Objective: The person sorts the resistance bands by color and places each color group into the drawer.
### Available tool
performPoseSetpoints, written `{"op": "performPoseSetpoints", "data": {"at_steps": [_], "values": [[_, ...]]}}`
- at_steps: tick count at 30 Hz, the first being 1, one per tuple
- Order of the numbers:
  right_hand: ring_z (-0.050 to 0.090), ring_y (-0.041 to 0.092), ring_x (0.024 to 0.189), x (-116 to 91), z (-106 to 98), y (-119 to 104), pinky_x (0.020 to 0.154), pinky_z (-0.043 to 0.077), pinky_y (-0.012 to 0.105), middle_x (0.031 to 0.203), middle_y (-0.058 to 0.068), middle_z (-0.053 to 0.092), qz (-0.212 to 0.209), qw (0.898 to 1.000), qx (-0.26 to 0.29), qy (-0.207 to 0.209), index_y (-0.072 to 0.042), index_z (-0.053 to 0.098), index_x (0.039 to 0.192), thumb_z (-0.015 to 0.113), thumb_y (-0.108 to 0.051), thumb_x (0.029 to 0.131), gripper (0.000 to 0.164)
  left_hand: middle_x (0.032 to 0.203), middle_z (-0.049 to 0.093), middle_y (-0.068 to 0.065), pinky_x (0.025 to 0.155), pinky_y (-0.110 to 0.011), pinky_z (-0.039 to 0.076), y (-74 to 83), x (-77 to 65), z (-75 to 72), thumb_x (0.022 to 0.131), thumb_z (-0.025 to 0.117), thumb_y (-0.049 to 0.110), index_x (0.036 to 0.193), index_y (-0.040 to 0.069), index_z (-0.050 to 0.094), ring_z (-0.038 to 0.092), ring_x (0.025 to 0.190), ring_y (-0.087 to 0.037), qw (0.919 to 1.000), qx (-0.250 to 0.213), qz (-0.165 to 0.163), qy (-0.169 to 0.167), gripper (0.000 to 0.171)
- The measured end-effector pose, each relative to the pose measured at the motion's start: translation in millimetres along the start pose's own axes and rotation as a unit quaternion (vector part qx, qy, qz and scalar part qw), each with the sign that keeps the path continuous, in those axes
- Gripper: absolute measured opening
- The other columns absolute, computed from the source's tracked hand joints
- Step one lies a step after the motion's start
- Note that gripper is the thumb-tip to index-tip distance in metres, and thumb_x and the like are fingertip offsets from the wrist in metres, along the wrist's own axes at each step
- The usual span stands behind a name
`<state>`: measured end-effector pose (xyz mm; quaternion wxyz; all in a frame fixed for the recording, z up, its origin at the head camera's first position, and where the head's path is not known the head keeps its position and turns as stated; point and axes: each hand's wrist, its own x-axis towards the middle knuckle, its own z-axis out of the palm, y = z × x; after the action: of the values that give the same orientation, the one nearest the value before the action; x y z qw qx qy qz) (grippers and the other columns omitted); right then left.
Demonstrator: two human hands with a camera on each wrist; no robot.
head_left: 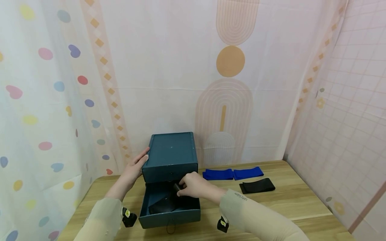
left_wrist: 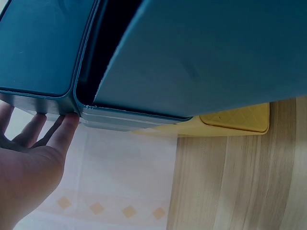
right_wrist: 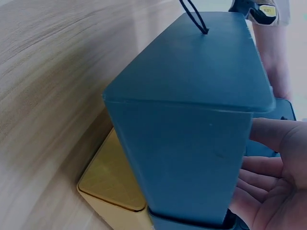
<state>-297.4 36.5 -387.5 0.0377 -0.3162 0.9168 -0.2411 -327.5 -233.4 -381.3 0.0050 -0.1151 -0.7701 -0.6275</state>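
Note:
A teal drawer box [head_left: 172,150] stands at the back of the table. Its lower drawer [head_left: 181,218] is pulled out, a thin cord loop hanging from the front. My left hand [head_left: 132,174] rests against the box's left side; in the left wrist view its fingertips [left_wrist: 71,122] touch the wall, fingers fairly straight. Over the drawer, my right hand [head_left: 194,184] pinches a small black folded piece [head_left: 177,188], its material unclear. Another flat black piece [head_left: 163,205] lies inside. In the right wrist view the drawer wall [right_wrist: 182,153] hides most of the right fingers' work.
Two folded blue fabric bands [head_left: 218,174] [head_left: 248,172] lie right of the box, with a folded black band [head_left: 257,185] nearer the front. Below the teal drawer, a yellow box or drawer [left_wrist: 235,118] shows in both wrist views. A patterned curtain [head_left: 169,83] hangs behind the table.

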Motion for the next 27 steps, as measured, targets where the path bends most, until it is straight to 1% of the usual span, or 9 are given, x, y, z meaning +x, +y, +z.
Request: {"op": "performPoseSetpoints", "data": {"at_steps": [6,11,18,22,27], "values": [[0.066,0.003,0.08,-1.7,-4.3,4.0,0.064,0.052,0.017,0.097,0.001,0.073,0.003,1.0,0.025,-0.004,-0.004,0.072,0.114,0.077,-0.026,0.084,0.037,0.161,0.005,-0.01,0.108,-0.064,0.021,1.1,0.1,-0.9,0.103,0.041,0.045,0.157,0.021,0.019,0.01,0.145,-0.037,1.0,0.0,-0.003,-0.002,0.063],[0.064,0.0,0.079,-4.3,-7.7,6.4,0.065,0.052,0.017,0.094,-0.002,0.073,-0.007,0.999,0.043,0.0,-0.006,0.073,0.112,0.076,-0.027,0.085,0.034,0.162,0.004,-0.01,0.108,-0.065,0.02,1.0,0.5,-1.7,0.104,0.039,0.045,0.157,0.022,0.018,0.008,0.145,-0.037,1.0,0.005,-0.004,-0.004,0.062],[0.063,-0.002,0.076,-17.4,-22.4,9.7,0.065,0.052,0.017,0.09,-0.006,0.072,-0.026,0.996,0.079,0.019,-0.005,0.073,0.111,0.075,-0.026,0.086,0.033,0.161,0.005,-0.01,0.108,-0.063,0.023,0.6,2.9,-0.4,0.104,0.04,0.044,0.157,0.022,0.019,0.01,0.145,-0.036,1.0,0.0,-0.001,-0.001,0.061],[0.064,0.0,0.078,-29.3,-33.5,19.6,0.066,0.052,0.018,0.092,-0.004,0.072,-0.042,0.993,0.105,0.036,-0.004,0.073,0.112,0.074,-0.026,0.087,0.034,0.161,0.005,-0.009,0.108,-0.062,0.023,-0.3,4.4,-0.6,0.104,0.04,0.044,0.157,0.022,0.019,0.01,0.145,-0.035,1.0,-0.004,-0.002,-0.003,0.062],[0.066,0.005,0.08,-45.0,-47.1,40.8,0.069,0.054,0.022,0.096,-0.002,0.072,-0.073,0.986,0.136,0.055,-0.005,0.072,0.114,0.071,-0.026,0.09,0.032,0.162,0.004,-0.009,0.109,-0.063,0.022,-1.0,5.9,-3.1,0.104,0.04,0.044,0.157,0.022,0.017,0.009,0.145,-0.036,1.0,-0.003,-0.007,-0.006,0.062]]}}
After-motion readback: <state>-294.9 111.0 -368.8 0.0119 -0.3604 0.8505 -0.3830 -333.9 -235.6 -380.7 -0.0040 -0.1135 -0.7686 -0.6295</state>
